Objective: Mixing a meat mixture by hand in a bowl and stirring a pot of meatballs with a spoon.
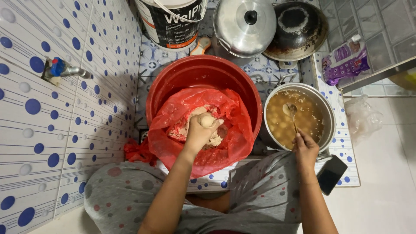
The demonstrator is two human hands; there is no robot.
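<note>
My left hand is closed around a lump of pale meat paste squeezed up out of the fist. It is over a red plastic bag that holds more paste and lines a red basin. My right hand grips the handle of a spoon. The spoon's bowl carries a ball of paste above a metal pot of cloudy broth with several pale balls floating in it.
A black phone lies by my right wrist. Behind the basin stand a white bucket, a steel lid and a dark wok. A purple packet lies at right. A tap juts from the dotted tile wall at left.
</note>
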